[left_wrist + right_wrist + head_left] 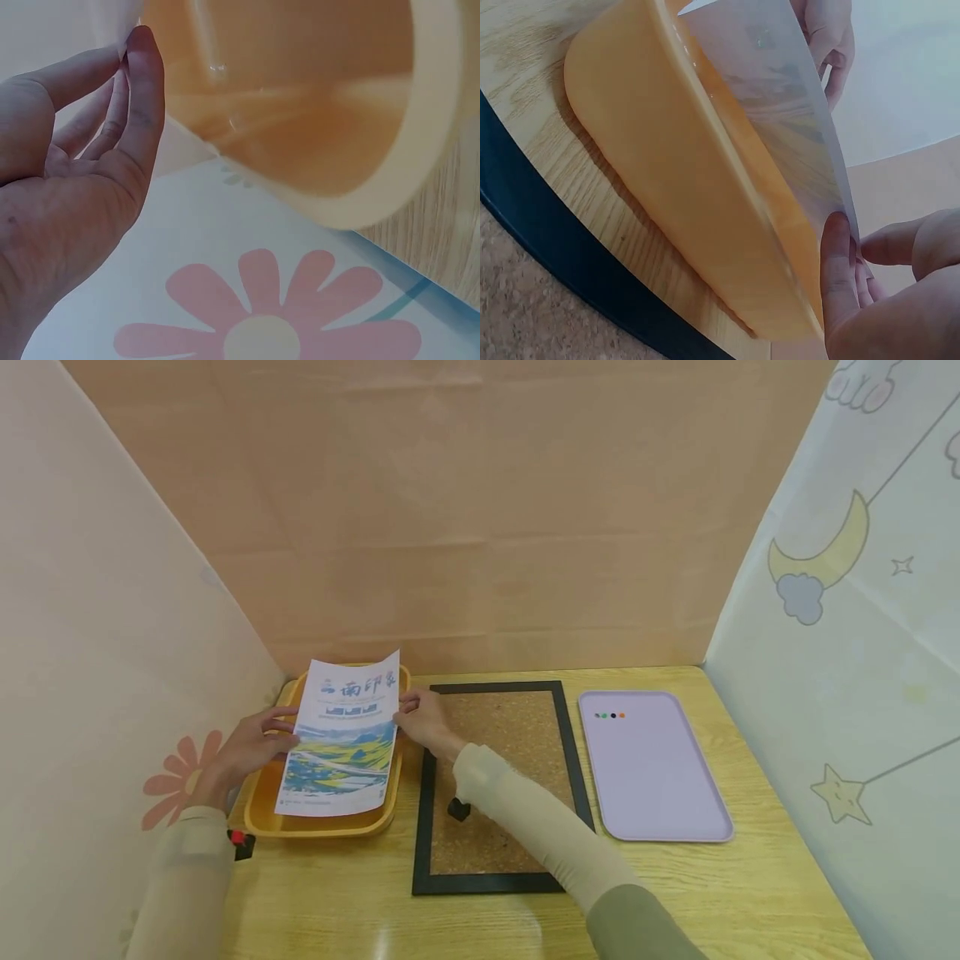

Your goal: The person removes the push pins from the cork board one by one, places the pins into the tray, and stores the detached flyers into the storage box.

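A printed paper sheet [341, 739], with a colourful landscape and Chinese characters, is held above a yellow plastic basin [258, 802]. The left hand [251, 747] pinches its left edge between thumb and fingers. At the opposite edge the right hand [427, 722] pinches the sheet too, thumb on one face and fingers on the other in the right wrist view. The paper bends slightly, its top right corner raised. Much of the basin's inside is hidden behind the sheet; the left wrist view shows a smooth inner wall [300, 135].
A cork board [495, 760] with a black frame lies right of the basin, under the right forearm. Farther right is a lilac tray [652, 768] with several small coloured dots [613, 716] near its top left. Patterned walls stand left and right, a plain brown one behind.
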Motion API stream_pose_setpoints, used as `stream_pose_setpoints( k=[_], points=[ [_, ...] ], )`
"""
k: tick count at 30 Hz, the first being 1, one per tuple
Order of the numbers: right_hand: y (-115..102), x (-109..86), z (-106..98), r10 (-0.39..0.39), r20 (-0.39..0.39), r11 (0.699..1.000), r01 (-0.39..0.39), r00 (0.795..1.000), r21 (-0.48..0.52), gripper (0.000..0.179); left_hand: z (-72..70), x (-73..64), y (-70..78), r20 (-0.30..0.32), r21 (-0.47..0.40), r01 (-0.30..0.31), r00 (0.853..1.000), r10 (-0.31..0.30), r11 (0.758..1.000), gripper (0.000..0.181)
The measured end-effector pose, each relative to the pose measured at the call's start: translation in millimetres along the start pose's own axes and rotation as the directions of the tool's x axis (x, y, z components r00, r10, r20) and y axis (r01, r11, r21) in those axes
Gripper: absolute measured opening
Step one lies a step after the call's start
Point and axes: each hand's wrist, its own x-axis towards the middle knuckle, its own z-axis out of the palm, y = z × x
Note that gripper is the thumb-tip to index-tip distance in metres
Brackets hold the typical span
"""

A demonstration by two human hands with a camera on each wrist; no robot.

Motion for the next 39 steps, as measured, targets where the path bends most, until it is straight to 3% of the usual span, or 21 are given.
stream_pose_setpoints(
  k=[5,13,18,27,35,39],
  points=[
    [3,3.0,9,-0.015,0.016,1.000,0.016,1.000,-0.025,0.040,-2.1,0.5,-4.1,-0.014,0.033,0.013,1.000,-0.012,0.999,0.071],
    [7,4.7,19,-0.024,-0.037,0.980,0.016,0.999,-0.198,0.033,-0.5,5.3,-9.5,-0.058,0.081,0.012,0.998,-0.007,0.997,0.067],
    [11,6.8,25,-0.021,-0.028,0.977,0.015,0.999,-0.213,0.034,2.6,7.7,-11.3,-0.081,0.115,-0.003,0.997,0.012,0.993,0.064],
    [8,9.0,31,-0.053,-0.020,0.959,0.045,0.998,-0.279,0.035,4.6,13.8,-16.4,-0.092,0.149,0.038,0.995,-0.024,0.988,0.064],
    [7,12.9,36,-0.058,0.028,0.939,0.064,0.998,-0.337,0.038,8.3,14.4,-16.6,-0.102,0.175,0.092,0.992,-0.075,0.980,0.068],
    [6,13.4,33,-0.062,0.077,0.917,0.087,0.995,-0.390,0.041,10.7,16.6,-16.7,-0.105,0.196,0.064,0.994,-0.044,0.978,0.064]
  ],
)
